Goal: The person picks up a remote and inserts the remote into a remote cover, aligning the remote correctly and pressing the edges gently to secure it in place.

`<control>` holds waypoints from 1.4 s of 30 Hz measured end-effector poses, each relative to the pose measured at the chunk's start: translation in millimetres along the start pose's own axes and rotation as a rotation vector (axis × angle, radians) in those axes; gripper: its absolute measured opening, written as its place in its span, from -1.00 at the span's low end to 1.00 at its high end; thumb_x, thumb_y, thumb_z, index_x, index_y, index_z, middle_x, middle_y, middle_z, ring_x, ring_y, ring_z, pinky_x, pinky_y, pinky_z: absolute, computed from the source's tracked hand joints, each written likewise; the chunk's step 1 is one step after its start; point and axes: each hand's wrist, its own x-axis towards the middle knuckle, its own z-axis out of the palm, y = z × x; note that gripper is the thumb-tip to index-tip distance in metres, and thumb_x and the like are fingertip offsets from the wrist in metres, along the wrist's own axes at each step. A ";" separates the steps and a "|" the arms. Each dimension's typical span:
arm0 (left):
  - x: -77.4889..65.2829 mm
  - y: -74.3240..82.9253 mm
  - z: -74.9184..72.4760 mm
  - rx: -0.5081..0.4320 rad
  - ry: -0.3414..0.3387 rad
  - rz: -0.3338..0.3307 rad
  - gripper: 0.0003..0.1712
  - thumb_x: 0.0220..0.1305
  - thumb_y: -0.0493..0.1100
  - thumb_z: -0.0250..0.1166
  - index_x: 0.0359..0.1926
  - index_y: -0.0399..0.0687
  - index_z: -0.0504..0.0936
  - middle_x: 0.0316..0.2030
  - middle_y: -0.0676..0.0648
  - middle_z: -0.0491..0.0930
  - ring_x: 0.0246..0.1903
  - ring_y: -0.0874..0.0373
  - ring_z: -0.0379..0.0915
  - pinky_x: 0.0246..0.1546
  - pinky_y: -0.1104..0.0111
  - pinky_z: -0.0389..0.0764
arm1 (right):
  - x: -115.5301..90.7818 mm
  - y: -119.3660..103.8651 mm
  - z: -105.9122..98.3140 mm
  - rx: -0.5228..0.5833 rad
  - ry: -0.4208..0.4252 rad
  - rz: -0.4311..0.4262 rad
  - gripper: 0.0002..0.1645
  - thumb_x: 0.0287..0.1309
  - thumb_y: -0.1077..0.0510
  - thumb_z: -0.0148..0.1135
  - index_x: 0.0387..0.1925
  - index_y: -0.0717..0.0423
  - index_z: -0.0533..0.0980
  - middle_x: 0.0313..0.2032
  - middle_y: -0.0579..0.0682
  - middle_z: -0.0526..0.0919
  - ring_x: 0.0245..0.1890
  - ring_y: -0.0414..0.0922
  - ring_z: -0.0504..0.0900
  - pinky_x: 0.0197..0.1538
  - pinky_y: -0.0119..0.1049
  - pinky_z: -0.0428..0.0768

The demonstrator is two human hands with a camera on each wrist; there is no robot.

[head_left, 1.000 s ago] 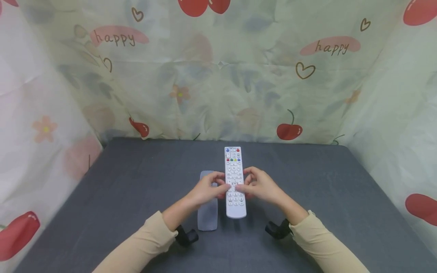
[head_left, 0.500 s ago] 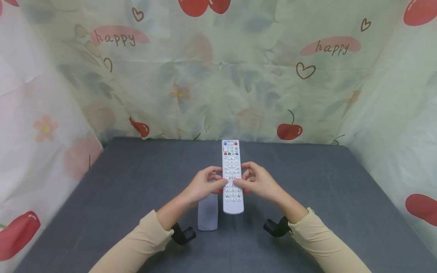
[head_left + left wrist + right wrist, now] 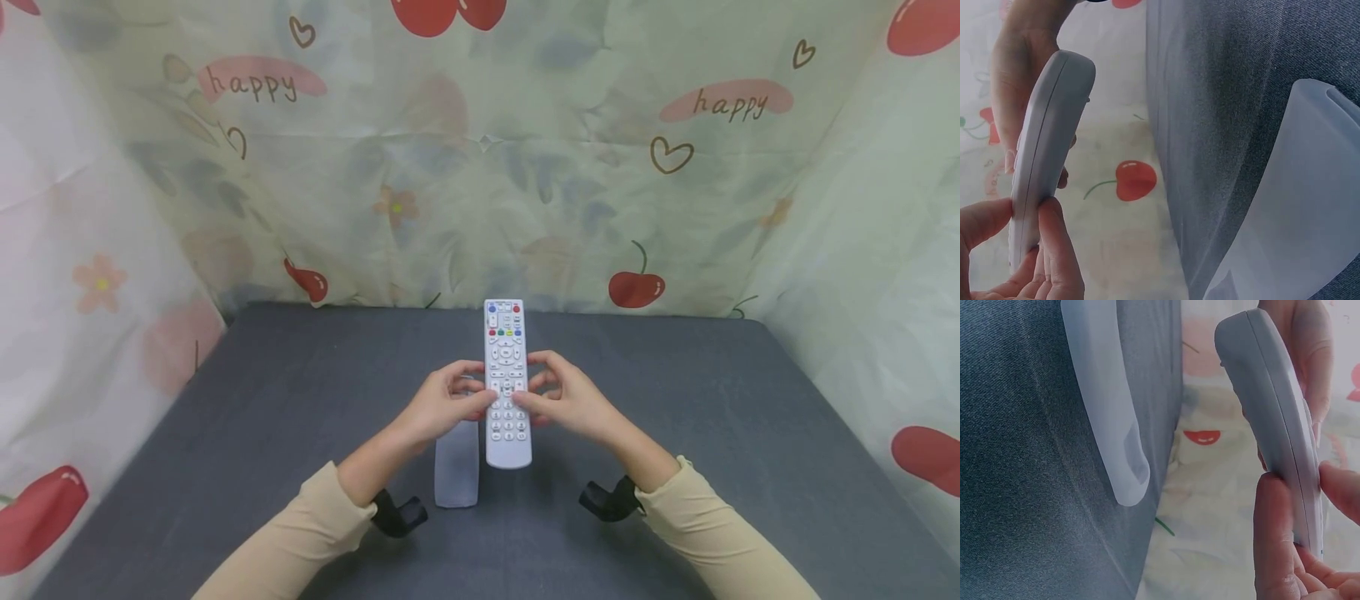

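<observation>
A white remote control is held up above the table, its button side facing the head camera. On its left edge my left hand pinches it, thumb in front and fingers behind. My right hand grips the opposite edge the same way. Below and to the left lies a translucent, sleeve-like cover, its far part hidden behind my left hand. In the left wrist view the remote appears side-on, apart from the cover. One end of the cover shows an opening in the right wrist view.
A dark grey cloth-covered table spreads beneath both hands. Behind it hangs a printed curtain with cherries and hearts, and more of it stands at both sides. Black straps with mounts sit at both wrists.
Both hands have raised the remote control and shifted it slightly left, away from the front edge. Their hold looks the same. The translucent cover has stayed in place.
</observation>
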 end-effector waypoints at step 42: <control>2.9 -0.2 -1.5 -0.107 -0.069 -0.101 -0.39 0.45 0.17 -0.18 0.23 -0.20 0.33 -0.17 -0.27 0.62 -0.37 0.18 0.64 -0.16 0.21 0.65 | 2.0 7.6 4.9 -0.151 0.236 -0.261 -0.54 0.05 0.24 0.32 0.03 0.13 0.44 -0.06 0.17 0.60 -0.14 0.08 0.63 -0.14 -0.11 0.63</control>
